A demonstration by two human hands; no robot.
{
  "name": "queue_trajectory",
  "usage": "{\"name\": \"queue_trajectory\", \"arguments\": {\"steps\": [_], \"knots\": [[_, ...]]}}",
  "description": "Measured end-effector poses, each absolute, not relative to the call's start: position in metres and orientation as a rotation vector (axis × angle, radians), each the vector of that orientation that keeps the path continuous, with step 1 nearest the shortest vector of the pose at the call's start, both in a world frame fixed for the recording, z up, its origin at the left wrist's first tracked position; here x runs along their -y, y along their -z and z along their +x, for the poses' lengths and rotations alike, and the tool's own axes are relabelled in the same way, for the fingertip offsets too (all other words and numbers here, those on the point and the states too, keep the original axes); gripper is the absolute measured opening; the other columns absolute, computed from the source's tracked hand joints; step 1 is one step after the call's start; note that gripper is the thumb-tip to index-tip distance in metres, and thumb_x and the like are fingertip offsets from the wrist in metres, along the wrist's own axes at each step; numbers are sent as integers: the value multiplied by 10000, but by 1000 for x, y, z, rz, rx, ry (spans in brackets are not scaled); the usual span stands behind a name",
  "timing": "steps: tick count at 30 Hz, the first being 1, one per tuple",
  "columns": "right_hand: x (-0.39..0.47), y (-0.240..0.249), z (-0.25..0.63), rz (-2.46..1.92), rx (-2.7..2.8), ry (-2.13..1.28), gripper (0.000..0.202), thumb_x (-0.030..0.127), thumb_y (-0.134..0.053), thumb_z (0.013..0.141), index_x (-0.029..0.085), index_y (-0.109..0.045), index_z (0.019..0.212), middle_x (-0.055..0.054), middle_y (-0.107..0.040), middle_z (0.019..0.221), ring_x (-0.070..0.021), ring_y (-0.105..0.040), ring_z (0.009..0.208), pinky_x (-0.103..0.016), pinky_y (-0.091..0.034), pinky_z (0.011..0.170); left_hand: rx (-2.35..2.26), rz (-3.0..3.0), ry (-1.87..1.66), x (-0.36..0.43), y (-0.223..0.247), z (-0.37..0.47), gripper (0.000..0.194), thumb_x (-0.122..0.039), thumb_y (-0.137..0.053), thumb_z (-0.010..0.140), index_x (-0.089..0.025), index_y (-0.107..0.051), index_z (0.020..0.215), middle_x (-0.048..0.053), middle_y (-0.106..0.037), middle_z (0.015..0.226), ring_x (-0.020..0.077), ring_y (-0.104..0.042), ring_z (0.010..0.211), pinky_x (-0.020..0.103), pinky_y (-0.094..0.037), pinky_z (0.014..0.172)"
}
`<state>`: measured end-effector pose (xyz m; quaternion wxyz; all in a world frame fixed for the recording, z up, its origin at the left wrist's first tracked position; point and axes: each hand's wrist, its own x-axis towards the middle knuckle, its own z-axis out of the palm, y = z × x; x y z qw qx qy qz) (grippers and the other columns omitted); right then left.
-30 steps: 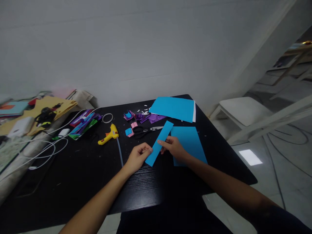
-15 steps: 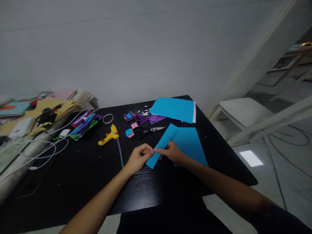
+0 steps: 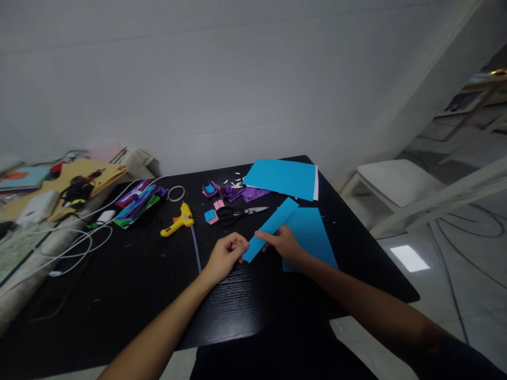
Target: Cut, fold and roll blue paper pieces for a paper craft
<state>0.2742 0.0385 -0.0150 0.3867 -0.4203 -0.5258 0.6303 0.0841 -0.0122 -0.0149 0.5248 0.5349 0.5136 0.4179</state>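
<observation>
A long blue paper strip (image 3: 273, 224) slants over the black table, its upper end over a flat blue sheet (image 3: 311, 235). My right hand (image 3: 283, 243) grips the strip with its thumb on top, and the other fingers are partly hidden. At the strip's lower left end is my left hand (image 3: 227, 254), its fingers curled and the tips touching the paper's edge; whether they pinch it is too small to tell. Scissors (image 3: 241, 212) with black handles lie beyond the hands, beside small pink and blue paper pieces (image 3: 211, 215).
Left of the hands lies a yellow glue gun (image 3: 180, 220) with a grey stick. Farther left are colourful folded papers (image 3: 138, 203) and white cables (image 3: 85, 240). Blue sheets (image 3: 283, 178) and purple scraps (image 3: 253, 194) sit at the back. A white chair (image 3: 398, 182) stands right of the table (image 3: 130, 295).
The blue strip has shifted up and to the right with my right hand, so its lower end now lies near my left fingertips. My left hand has hardly moved.
</observation>
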Motion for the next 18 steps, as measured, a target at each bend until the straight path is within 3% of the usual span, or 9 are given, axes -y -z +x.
{"name": "queue_trajectory", "arguments": {"steps": [12, 18], "knots": [[-56, 12, 284, -1052, 1055, -1648, 331, 411, -862, 650, 163, -643, 642, -19, -655, 660, -171, -618, 619, -310, -530, 603, -1208, 1303, -992, 13, 15, 82, 254, -386, -704, 813, -154, -622, 750, -30, -590, 555, 99, -524, 502, 214, -422, 543], [-48, 15, 282, -1036, 1207, -1788, 345, 432, -859, 650, 146, -671, 698, -23, -684, 681, -166, -624, 628, -311, -503, 623, -1128, 1361, -862, 16, 13, 86, 291, -416, -716, 832, -153, -618, 756, -34, -572, 560, 102, -530, 518, 215, -406, 549]]}}
